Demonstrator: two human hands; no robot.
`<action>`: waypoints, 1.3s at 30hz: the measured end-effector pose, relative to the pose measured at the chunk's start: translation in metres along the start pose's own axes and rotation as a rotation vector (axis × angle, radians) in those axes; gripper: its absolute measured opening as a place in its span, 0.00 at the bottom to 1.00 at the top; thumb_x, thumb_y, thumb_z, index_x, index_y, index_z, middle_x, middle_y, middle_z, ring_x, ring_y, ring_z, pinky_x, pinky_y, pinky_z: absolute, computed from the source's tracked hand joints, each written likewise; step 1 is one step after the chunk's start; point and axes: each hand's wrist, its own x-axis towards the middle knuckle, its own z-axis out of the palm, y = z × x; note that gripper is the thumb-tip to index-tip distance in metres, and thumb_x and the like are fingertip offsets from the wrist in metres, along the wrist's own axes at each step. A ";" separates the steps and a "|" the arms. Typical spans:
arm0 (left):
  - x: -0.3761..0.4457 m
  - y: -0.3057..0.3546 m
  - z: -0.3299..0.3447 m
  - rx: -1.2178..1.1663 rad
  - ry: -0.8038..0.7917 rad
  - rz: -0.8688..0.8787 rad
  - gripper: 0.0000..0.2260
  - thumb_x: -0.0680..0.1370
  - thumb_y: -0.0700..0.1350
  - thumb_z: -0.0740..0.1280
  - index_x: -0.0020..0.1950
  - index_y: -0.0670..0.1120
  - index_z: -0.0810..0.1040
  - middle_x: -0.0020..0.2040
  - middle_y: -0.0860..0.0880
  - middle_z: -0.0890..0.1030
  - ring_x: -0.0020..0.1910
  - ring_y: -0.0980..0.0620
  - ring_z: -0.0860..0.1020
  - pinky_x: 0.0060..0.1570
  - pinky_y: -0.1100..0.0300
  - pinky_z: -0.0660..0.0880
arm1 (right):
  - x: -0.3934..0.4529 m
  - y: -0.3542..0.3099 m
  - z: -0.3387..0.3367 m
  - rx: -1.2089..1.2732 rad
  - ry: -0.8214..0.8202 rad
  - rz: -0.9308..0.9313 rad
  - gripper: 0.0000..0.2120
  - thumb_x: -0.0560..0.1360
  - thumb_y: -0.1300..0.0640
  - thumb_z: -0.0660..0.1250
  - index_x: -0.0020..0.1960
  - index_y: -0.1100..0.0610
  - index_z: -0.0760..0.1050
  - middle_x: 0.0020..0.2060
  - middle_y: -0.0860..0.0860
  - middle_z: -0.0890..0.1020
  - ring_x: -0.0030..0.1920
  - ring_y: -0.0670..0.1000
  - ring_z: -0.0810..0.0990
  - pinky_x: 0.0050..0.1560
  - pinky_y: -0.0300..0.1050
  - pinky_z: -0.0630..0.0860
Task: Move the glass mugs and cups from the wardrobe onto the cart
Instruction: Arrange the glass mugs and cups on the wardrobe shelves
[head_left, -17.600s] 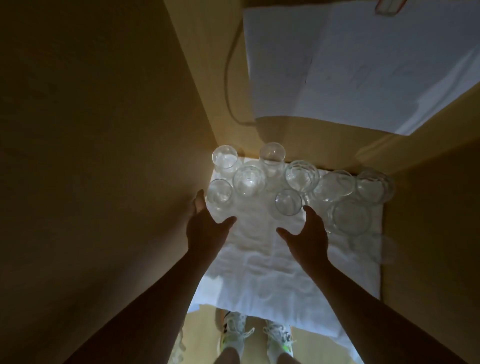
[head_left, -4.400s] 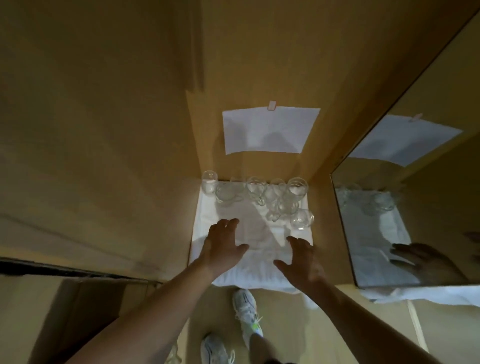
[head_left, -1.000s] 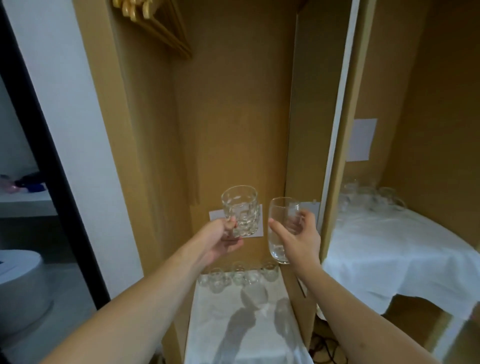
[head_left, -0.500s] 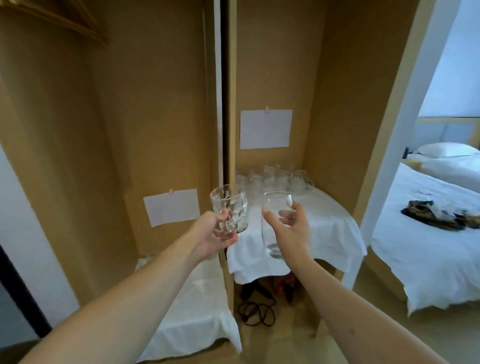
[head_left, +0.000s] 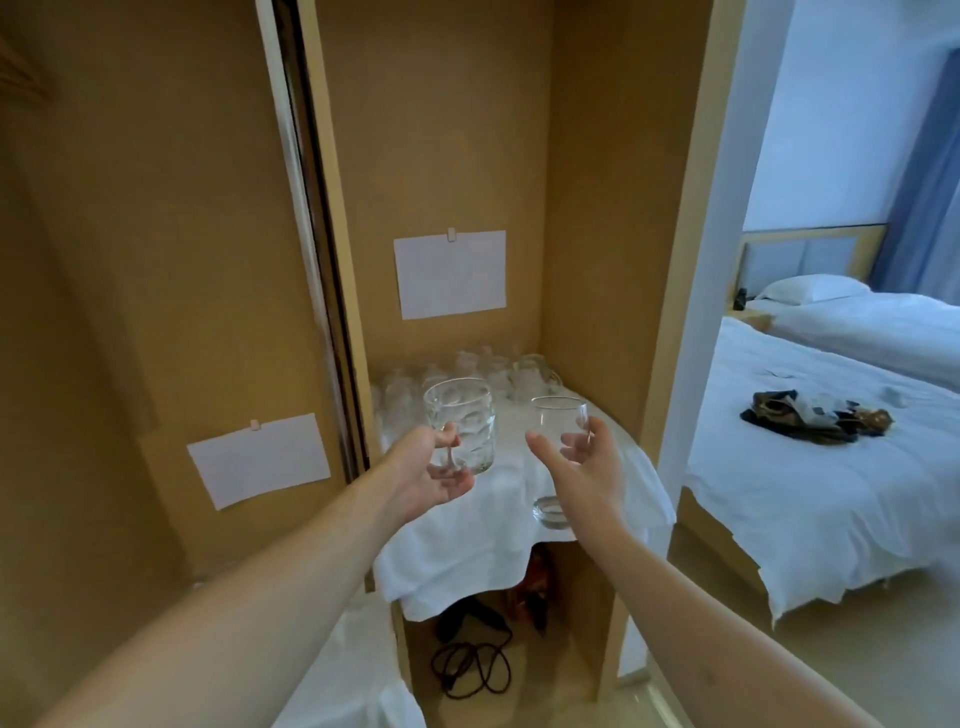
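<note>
mug (head_left: 460, 423) left of cup (head_left: 558, 457) | glasses (head_left: 493, 376) behind, on shelf (head_left: 467, 540)

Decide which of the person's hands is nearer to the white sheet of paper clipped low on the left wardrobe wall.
Left. The left hand, holding the dimpled glass mug, is just right of that paper; the right hand, holding the smooth tall glass, is farther right.

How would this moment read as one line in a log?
left hand: holds dimpled mug | right hand: holds tall glass | cart: not in view
</note>
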 end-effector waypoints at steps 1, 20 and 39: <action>0.013 0.003 0.007 0.002 -0.005 0.000 0.08 0.80 0.45 0.70 0.50 0.40 0.77 0.55 0.35 0.73 0.45 0.39 0.77 0.44 0.47 0.84 | 0.010 0.002 0.000 -0.008 0.009 -0.001 0.33 0.68 0.39 0.78 0.66 0.45 0.68 0.53 0.45 0.78 0.54 0.45 0.78 0.52 0.43 0.75; 0.199 0.032 0.049 0.060 -0.006 -0.093 0.07 0.82 0.44 0.66 0.48 0.42 0.77 0.53 0.38 0.70 0.43 0.44 0.73 0.50 0.49 0.80 | 0.186 0.085 0.053 -0.114 0.010 0.070 0.38 0.63 0.34 0.79 0.66 0.44 0.68 0.52 0.43 0.78 0.52 0.43 0.78 0.46 0.38 0.74; 0.302 -0.016 0.074 -0.045 0.272 -0.043 0.06 0.81 0.42 0.67 0.46 0.42 0.79 0.46 0.42 0.77 0.43 0.45 0.74 0.58 0.47 0.78 | 0.341 0.193 0.089 -0.252 -0.341 0.076 0.43 0.59 0.41 0.84 0.68 0.45 0.69 0.60 0.51 0.77 0.57 0.49 0.76 0.58 0.45 0.74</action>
